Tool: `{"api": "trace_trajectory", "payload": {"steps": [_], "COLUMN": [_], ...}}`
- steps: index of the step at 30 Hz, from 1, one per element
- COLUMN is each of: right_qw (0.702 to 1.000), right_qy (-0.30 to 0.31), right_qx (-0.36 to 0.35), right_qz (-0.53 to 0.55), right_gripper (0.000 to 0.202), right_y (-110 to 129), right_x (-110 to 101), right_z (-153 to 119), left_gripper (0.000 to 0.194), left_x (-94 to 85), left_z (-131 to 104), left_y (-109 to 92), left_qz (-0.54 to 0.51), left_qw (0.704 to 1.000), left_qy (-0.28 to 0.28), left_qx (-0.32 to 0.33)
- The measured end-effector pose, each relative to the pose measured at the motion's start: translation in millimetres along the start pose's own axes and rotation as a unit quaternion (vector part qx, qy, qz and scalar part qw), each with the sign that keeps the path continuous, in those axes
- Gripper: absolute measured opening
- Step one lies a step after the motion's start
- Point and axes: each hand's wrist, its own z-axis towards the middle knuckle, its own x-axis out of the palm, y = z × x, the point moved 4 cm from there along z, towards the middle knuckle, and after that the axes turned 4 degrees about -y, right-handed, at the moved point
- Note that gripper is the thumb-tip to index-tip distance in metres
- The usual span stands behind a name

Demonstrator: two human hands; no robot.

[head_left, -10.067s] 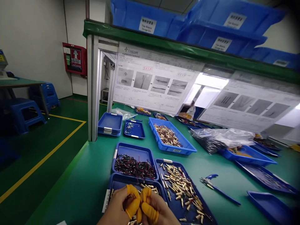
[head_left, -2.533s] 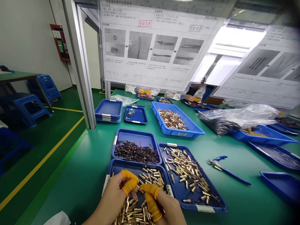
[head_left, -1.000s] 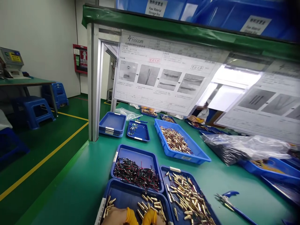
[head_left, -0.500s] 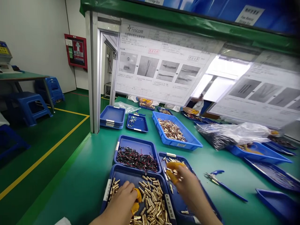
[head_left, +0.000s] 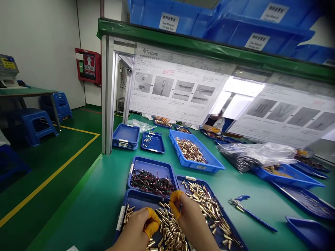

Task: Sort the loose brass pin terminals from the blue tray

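Observation:
My left hand [head_left: 140, 225], with yellow finger cots on thumb and forefinger, is closed in a pinch over a blue tray [head_left: 131, 198] of small gold-coloured metal tubes [head_left: 170, 223]. Whatever is between its fingertips is hidden. My right hand [head_left: 187, 212], also in yellow finger cots, curls closed above the same tray's right side; its fingertips hide what they hold, if anything. Many gold-coloured tubes [head_left: 201, 197], some with dark wire ends, lie in the right-hand blue tray [head_left: 183, 179]. Behind the hands, thin black and red wires [head_left: 153, 183] fill another blue tray [head_left: 153, 163].
Blue-handled pliers [head_left: 251, 212] lie to the right. Farther back are a large blue bin [head_left: 199, 166] of gold-coloured parts, stacked trays [head_left: 126, 136] and a clear plastic bag [head_left: 264, 153]. Instruction sheets [head_left: 172, 83] hang under the shelf [head_left: 183, 43]. Co-workers sit across the table.
My right hand has moved left from the right-hand tray to beside my left hand. Many more gold-coloured tubes now show in that tray. My left hand stays nearly in place. The view has tilted up.

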Motion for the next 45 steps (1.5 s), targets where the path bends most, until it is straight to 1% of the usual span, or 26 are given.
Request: {"api": "trace_trajectory", "payload": {"steps": [1,3,5,8,11,14,17,19,22,24,25,27,29,31,33,34,35,37,39,41,43,45], "right_qw": [0.998,0.981,0.964,0.955,0.945,0.935,0.919,0.898,0.84,0.803,0.792,0.778,0.779,0.784,0.787,0.791,0.802,0.844,0.889,0.923,0.946,0.957], "right_qy": [0.002,0.015,0.02,0.019,0.027,0.048,0.08,0.102,0.118,0.103,0.088,0.069,0.072,0.081,0.083,0.081,0.074,0.059,0.049,0.048,0.036,0.021], "right_qx": [0.024,0.064,0.097,0.124,0.148,0.176,0.199,0.218,0.263,0.283,0.286,0.296,0.304,0.306,0.303,0.301,0.297,0.27,0.232,0.191,0.146,0.109], "right_qz": [0.055,0.182,0.247,0.269,0.29,0.303,0.33,0.369,0.459,0.514,0.532,0.549,0.544,0.534,0.532,0.526,0.513,0.459,0.391,0.33,0.288,0.269], "right_gripper": [0.012,0.006,0.006,0.008,0.005,0.009,0.012,0.019,0.034,0.042,0.044,0.043,0.039,0.033,0.027,0.023,0.02,0.012,0.008,0.011,0.015,0.015], "right_y": [-1.5,-2.1,-0.6,3.9,4.9,-0.1,-5.3,-6.0,-3.5,-1.0,-0.1,0.7,1.3,1.9,2.5,2.4,1.9,1.3,1.7,4.0,7.8,11.6], "right_x": [3.2,15.4,28.3,38.4,39.0,40.4,46.3,50.2,50.9,46.0,42.1,34.8,29.1,25.5,23.5,22.9,22.2,20.4,18.5,16.8,14.1,11.6], "right_z": [-11.3,-32.6,-48.1,-56.9,-57.2,-59.8,-65.4,-68.1,-68.3,-65.2,-63.1,-59.4,-56.5,-54.4,-53.3,-53.5,-54.0,-55.3,-56.6,-56.8,-55.5,-53.9], "left_gripper": [0.019,0.018,0.016,0.015,0.014,0.014,0.014,0.011,0.007,0.006,0.007,0.013,0.018,0.019,0.019,0.016,0.013,0.007,0.012,0.016,0.018,0.019], "left_x": [-0.2,0.5,1.6,2.6,4.8,6.2,5.7,6.4,8.6,7.7,6.1,2.2,-0.2,-0.4,0.4,0.5,0.2,-1.6,-4.3,-6.4,-6.6,-5.7], "left_z": [-0.2,-1.2,-2.6,-3.9,-3.7,-3.2,-2.9,-2.4,-1.1,0.0,0.5,1.4,1.8,2.0,1.8,1.6,1.2,-0.2,-2.0,-3.5,-4.5,-5.0], "left_y": [0.3,0.7,0.7,0.4,2.9,4.6,4.4,5.1,8.2,9.5,9.9,10.5,10.7,11.2,11.3,10.5,8.9,4.6,1.2,-0.8,-2.1,-2.7], "left_qz": [-0.031,-0.069,-0.076,-0.061,-0.069,-0.077,-0.064,-0.087,-0.162,-0.201,-0.213,-0.236,-0.263,-0.282,-0.284,-0.279,-0.27,-0.241,-0.198,-0.16,-0.134,-0.115], "left_qw": [0.999,0.998,0.997,0.998,0.998,0.997,0.997,0.996,0.987,0.979,0.976,0.969,0.96,0.953,0.953,0.956,0.959,0.969,0.977,0.984,0.987,0.988], "left_qy": [-0.005,-0.009,-0.014,-0.023,-0.009,0.003,-0.006,-0.006,0.011,0.008,-0.002,-0.029,-0.049,-0.056,-0.058,-0.058,-0.057,-0.061,-0.071,-0.078,-0.071,-0.058], "left_qx": [-0.005,-0.012,-0.015,-0.006,-0.004,0.012,0.038,0.037,0.003,-0.022,-0.035,-0.062,-0.081,-0.093,-0.09,-0.078,-0.058,-0.011,0.017,0.033,0.054,0.081]}}
